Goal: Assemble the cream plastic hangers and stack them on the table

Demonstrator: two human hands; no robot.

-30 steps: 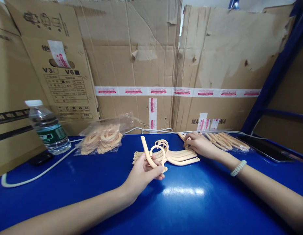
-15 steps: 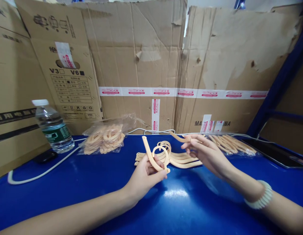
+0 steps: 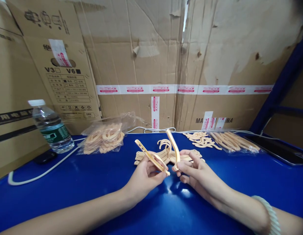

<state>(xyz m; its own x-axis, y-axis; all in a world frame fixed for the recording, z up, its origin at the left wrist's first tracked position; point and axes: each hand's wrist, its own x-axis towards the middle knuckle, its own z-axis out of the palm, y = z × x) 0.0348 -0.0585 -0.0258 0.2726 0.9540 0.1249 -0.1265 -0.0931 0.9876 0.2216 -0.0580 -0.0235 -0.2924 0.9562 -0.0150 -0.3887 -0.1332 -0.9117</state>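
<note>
Pinched in my left hand (image 3: 147, 174) is a beige plastic hanger arm (image 3: 148, 154) together with a curved hook piece, both seen nearly edge-on. My right hand (image 3: 199, 174) grips a second hanger arm (image 3: 175, 147) by its lower end, its other end pointing up. The two lower ends are close together but apart. Just behind the hands, assembled hangers (image 3: 168, 150) lie stacked on the blue table (image 3: 112, 182), partly hidden by my fingers. Loose hook pieces (image 3: 202, 141) are scattered behind my right hand.
On the left are a water bottle (image 3: 53, 127), a dark object (image 3: 45, 157) and a clear bag of curved pieces (image 3: 103, 137). A bag of straight arms (image 3: 236, 141) and a dark flat device (image 3: 271, 151) sit on the right. Cardboard (image 3: 136, 65) and a white cable (image 3: 41, 174) border the table.
My right hand has brought its hanger arm down and left, turning it upright beside the left piece. My left hand has tilted its piece edge-on. The view has shifted slightly.
</note>
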